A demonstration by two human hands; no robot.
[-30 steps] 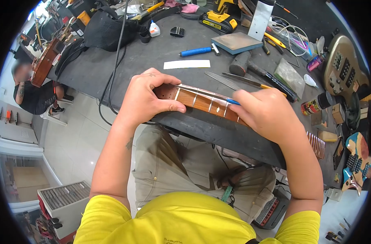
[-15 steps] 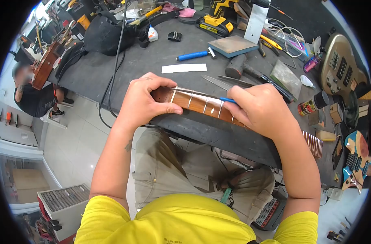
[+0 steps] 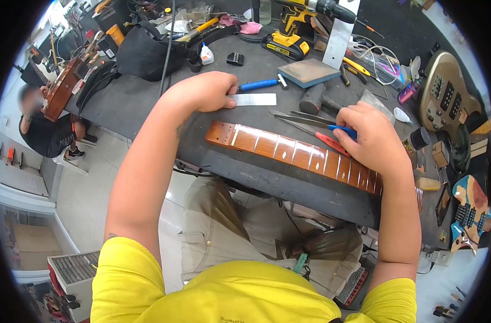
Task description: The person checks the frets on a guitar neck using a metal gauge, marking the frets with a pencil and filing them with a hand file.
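A guitar neck (image 3: 267,144) with a glossy brown fretboard, metal frets and diamond inlays lies along the bench's front edge. Beyond it, my left hand (image 3: 213,91) pinches the left end of a flat white strip (image 3: 259,99), which lies on the bench top. My right hand (image 3: 372,134) is closed around the blue handle of a slim file (image 3: 345,131), its metal blade pointing left. Close by lie a red-handled tool (image 3: 331,142) and other slim metal blades. My right hand and forearm hide part of the neck's right end.
Behind are a blue-handled tool (image 3: 258,85), a flat block (image 3: 309,71), a dark hammer head (image 3: 312,99) and a yellow drill (image 3: 288,43). A cable (image 3: 168,51) hangs at left. Guitar bodies (image 3: 447,89) stand at right. Another person (image 3: 46,124) sits far left.
My left hand has let go of the neck's end and reached forward to the white strip. My right hand has moved right, off the fretboard, with the blue-handled file, to beside the other tools.
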